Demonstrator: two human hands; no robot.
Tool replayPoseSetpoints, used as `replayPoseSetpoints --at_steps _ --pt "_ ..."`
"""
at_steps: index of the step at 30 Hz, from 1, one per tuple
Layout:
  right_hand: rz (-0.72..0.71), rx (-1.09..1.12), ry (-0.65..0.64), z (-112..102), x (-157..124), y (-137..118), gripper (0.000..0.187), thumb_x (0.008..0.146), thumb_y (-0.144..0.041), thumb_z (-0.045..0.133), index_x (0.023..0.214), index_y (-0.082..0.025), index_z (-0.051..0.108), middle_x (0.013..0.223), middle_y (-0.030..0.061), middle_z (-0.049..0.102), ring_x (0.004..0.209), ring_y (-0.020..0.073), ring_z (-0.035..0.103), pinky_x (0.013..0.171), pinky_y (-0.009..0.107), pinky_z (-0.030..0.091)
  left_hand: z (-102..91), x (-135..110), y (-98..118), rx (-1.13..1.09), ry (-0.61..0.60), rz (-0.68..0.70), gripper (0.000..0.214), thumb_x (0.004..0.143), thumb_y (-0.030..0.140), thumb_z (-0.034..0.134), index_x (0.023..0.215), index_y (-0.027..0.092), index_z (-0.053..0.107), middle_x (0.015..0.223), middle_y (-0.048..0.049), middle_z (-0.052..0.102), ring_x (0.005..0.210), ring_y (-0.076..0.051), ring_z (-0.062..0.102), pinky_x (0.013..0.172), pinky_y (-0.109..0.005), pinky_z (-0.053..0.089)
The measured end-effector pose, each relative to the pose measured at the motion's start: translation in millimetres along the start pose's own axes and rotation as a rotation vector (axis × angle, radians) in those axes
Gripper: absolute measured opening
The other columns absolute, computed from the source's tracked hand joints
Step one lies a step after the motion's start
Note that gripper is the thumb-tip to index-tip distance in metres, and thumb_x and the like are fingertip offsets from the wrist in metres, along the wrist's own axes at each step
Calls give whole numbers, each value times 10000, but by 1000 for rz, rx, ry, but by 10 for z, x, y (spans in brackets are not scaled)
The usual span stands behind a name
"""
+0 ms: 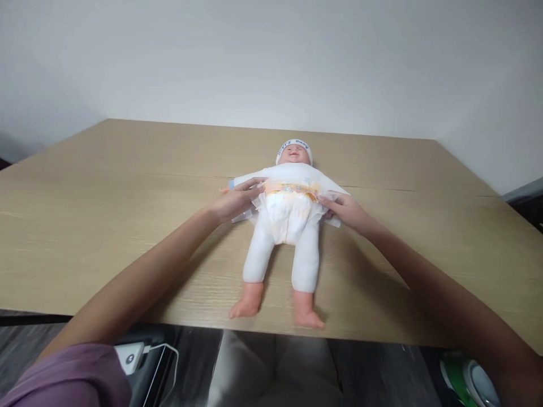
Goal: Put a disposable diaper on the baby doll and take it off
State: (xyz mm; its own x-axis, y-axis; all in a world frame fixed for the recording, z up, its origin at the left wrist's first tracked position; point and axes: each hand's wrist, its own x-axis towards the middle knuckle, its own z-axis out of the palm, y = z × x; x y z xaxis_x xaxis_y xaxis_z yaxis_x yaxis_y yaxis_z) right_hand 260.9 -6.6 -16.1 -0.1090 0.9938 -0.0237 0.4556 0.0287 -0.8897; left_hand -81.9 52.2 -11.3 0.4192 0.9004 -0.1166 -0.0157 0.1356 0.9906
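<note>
A baby doll [306, 265] in a white suit and a white cap with lettering lies on its back, feet toward me. Around its hips and belly sits a white diaper [288, 215] with an orange patterned waistband. My left hand [240, 199] is at the diaper's left side, thumb and fingers closed on its edge by the waistband. At the opposite side, my right hand [343, 210] pinches the diaper's other edge. Thin see-through side flaps stick out beneath both hands. The doll's right-side hand is hidden behind my right hand.
The wooden table [127, 181] reaches back to a pale wall [271, 62]. Below its front edge, a white device [129, 357] with a cable lies at the lower left. A green and white round container [469, 379] stands at the lower right.
</note>
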Motion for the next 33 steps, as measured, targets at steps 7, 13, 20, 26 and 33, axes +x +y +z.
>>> replayPoseSetpoints --at_steps 7,13,20,26,33 --pt "-126 -488 260 -113 -478 219 357 993 -589 661 1023 -235 702 922 67 784 776 240 680 768 374 480 -49 -49 9 104 256 44 506 800 305 727 1299 223 706 1014 -62 759 960 -218 723 933 -407 604" --pt "-125 -649 315 -85 -626 486 392 1005 -620 605 1077 -239 657 999 106 755 863 295 681 723 374 436 334 -127 293 506 320 438 365 965 258 512 1290 251 680 1454 -75 717 1302 -271 643 1193 -488 491" --pt "-16 -510 297 -94 -544 536 407 926 -639 673 1009 -241 647 875 51 693 865 285 690 797 393 475 914 166 446 1056 -112 720 366 1062 536 599 1173 223 753 1296 -117 742 1333 -369 563 1201 -546 394" --pt "0 -451 314 -37 -567 466 481 917 -711 697 1006 -238 714 785 25 664 797 264 660 765 380 469 922 255 253 1092 -113 674 425 1026 612 649 1235 262 769 1353 -103 729 1359 -388 511 1219 -575 355" --pt "63 -405 317 -47 -551 455 527 833 -770 753 860 -244 722 720 30 680 694 239 621 674 357 428 932 232 232 1063 -105 670 457 956 624 757 1223 254 774 1346 -101 736 1328 -383 517 1207 -548 386"
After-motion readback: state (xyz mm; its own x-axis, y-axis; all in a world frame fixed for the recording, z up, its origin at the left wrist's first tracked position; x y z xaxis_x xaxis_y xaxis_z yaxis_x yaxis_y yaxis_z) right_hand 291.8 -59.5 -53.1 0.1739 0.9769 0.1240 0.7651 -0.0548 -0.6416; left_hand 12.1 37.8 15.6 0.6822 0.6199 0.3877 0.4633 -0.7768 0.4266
